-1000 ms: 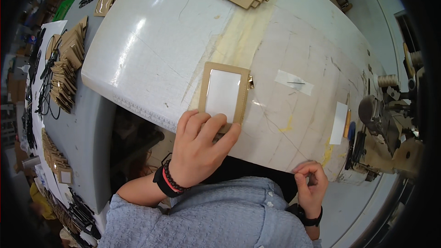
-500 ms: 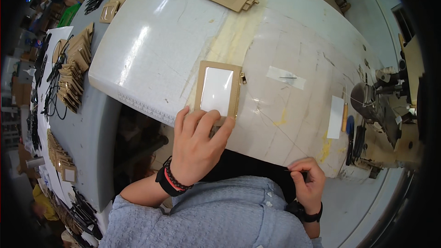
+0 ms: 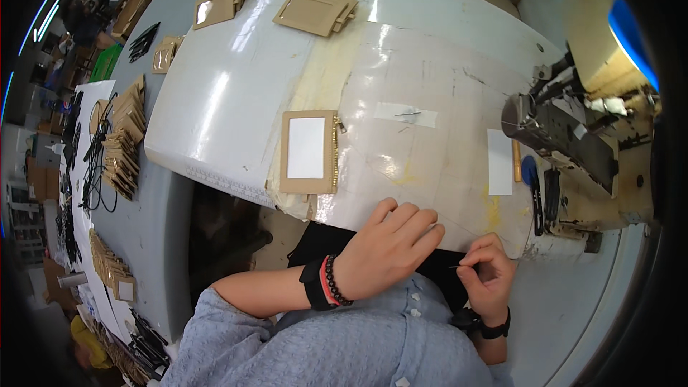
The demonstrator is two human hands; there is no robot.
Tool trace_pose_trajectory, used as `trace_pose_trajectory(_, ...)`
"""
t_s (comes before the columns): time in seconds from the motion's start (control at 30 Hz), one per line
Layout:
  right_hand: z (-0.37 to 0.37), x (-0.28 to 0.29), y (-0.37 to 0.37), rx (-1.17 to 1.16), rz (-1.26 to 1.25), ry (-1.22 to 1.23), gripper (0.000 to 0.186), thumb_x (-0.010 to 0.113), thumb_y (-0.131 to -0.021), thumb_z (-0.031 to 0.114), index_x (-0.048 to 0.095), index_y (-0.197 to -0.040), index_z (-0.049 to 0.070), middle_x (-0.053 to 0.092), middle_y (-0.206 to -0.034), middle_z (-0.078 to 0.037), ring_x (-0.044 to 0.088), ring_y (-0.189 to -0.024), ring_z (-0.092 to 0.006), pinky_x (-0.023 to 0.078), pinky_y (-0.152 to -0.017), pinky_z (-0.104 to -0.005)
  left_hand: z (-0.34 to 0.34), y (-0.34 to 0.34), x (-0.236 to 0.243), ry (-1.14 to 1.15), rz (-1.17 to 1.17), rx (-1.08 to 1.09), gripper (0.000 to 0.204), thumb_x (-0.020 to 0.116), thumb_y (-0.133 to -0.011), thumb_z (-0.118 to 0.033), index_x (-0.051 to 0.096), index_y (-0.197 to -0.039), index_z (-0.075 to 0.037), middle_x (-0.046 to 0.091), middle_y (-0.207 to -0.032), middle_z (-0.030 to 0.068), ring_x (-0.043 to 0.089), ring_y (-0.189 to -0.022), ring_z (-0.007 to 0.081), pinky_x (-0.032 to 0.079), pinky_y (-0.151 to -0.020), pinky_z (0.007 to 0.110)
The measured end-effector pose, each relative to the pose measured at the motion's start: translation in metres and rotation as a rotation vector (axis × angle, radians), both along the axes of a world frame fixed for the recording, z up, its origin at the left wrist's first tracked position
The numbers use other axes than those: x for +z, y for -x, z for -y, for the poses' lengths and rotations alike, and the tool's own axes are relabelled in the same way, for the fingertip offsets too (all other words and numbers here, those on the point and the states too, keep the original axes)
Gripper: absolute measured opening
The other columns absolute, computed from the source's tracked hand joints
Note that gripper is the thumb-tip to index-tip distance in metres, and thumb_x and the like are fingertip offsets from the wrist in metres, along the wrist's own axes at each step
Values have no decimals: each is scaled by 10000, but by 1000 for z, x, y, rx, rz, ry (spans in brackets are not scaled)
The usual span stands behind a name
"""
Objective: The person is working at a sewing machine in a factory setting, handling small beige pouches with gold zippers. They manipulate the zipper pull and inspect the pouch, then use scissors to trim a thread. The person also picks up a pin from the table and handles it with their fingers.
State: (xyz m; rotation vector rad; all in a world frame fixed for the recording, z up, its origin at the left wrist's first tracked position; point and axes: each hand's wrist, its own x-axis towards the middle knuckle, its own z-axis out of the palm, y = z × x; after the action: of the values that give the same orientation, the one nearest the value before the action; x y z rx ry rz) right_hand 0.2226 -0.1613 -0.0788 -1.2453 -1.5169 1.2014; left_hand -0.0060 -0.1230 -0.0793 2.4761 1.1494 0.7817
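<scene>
One rectangular metal-zipped pouch point(image 3: 307, 149); right hand point(image 3: 490, 279) pinching thin needle point(image 3: 454, 266); left hand point(image 3: 382, 247) curled, grip unclear.

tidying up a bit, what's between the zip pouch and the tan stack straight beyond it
In the head view, only a yellowed strip on the tabletop runs between the zip pouch and the tan stack; no loose object shows there.

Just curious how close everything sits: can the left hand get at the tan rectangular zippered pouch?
Probably yes: the left hand is near the tan pouch, and nothing bulky appears between them.
</scene>
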Motion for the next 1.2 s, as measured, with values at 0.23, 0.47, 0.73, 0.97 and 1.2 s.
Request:
trace_pose_trajectory(0.23, 19, -4, -17, -58, -30, 60, 105, 704, -833, -22, 628, -903, -3, 552, -889, -71, 519, -771, -127, 432, -720, -239, -18, -34, -4, 140, -20, 57, 308, 728, -775, -143, 583, -1039, -80, 544, -1025, 65, 528, -967, 244, 391, -850, 376)
trace_pose_trajectory(0.47, 19, -14, -19, -148, -51, 60, 81, 648, -884, -20, 587, -937, -11, 494, -978, -54, 489, -800, -95, 414, -734, -214, -21, -39, -9, 150, -56, 29, 166, 697, -806, -122, 566, -893, -72, 528, -985, 70, 517, -941, 260, 381, -825, 369)
trace_pose_trajectory(0.73, 24, -18, -39, -401, -84, -57, 62, 595, -944, 13, 553, -982, -12, 521, -1066, -70, 495, -799, -81, 426, -732, -209, -15, -44, -10, 66, -32, 9, 127, 647, -850, -92, 526, -877, -66, 520, -801, 72, 526, -800, 252, 379, -795, 354)
trace_pose_trajectory(0.97, 36, -8, -45, -272, -268, 14, 118, 561, -990, 112, 521, -1013, 3, 553, -1247, -176, 569, -814, -99, 465, -787, -246, 4, -49, 7, 328, 198, -104, 141, 662, -847, -34, 566, -948, -55, 608, -836, 98, 606, -792, 296, 463, -719, 386)
trace_pose_trajectory(1.2, 29, -4, -15, 140, -414, 190, 128, 503, -1019, 121, 455, -1066, 12, 578, -990, -86, 573, -823, -91, 478, -777, -238, 12, -47, 33, 257, 287, -151, 208, 690, -789, 53, 642, -967, -41, 619, -806, 100, 621, -731, 271, 496, -646, 344)
